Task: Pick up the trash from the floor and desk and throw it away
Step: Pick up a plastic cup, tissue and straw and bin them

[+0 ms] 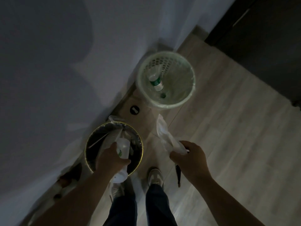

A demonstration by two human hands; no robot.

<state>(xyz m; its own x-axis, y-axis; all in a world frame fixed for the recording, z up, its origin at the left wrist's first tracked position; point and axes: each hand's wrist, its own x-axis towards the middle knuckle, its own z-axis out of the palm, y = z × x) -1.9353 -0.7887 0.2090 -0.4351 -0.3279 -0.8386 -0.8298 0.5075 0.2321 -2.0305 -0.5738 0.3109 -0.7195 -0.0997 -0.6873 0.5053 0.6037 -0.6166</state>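
In dim light I stand over two bins by the wall. My left hand (pixel 112 159) grips a white plastic cup (pixel 123 148) with a green mark, held over the dark bin with a gold rim (pixel 91 139), which has a clear liner and some trash inside. My right hand (pixel 190 158) holds a crumpled clear plastic bag (pixel 164 136) above the floor, and a thin dark object (pixel 178 176) hangs below that hand. Farther off stands a pale green mesh bin (pixel 187 97) with a liner, holding a plastic bottle with a green label (pixel 156 82).
A grey wall (pixel 57 62) runs along the left. The wooden floor (pixel 236 144) stretches to the right. A small round black fitting (pixel 134 109) sits on the floor between the bins. Dark furniture (pixel 268 38) fills the upper right. My shoes (pixel 155 176) are below the bins.
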